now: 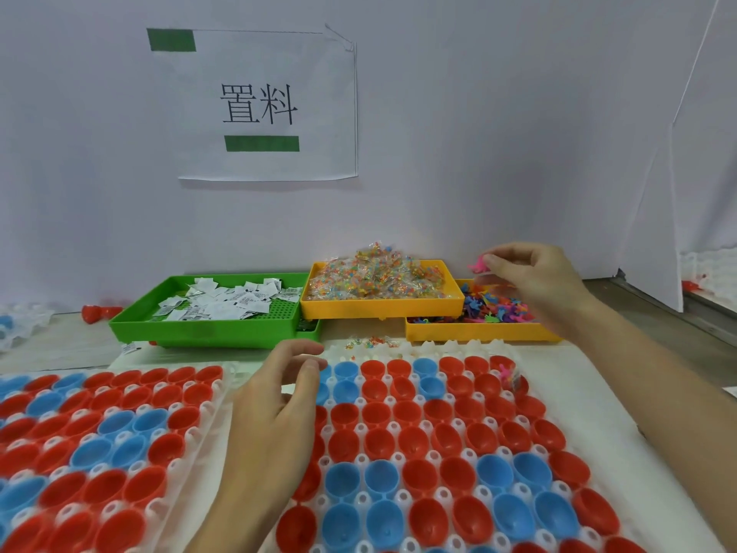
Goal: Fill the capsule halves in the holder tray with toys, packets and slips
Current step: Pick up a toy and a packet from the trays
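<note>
Nearest, at 6 o'clock: holder tray [399, 457] packed with red and blue capsule halves [418, 472]. Over its far-left edge, left hand [275, 409], fingers loosely spread, holding nothing. Farther, at 1 o'clock: right hand [534, 273] pinching pink toy [478, 266] above toy bin [478, 331]. Beyond: packets [379, 273], slips [227, 303].

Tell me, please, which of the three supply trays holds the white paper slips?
The green plastic tray on the left; both yellow trays hold colourful items.
</note>
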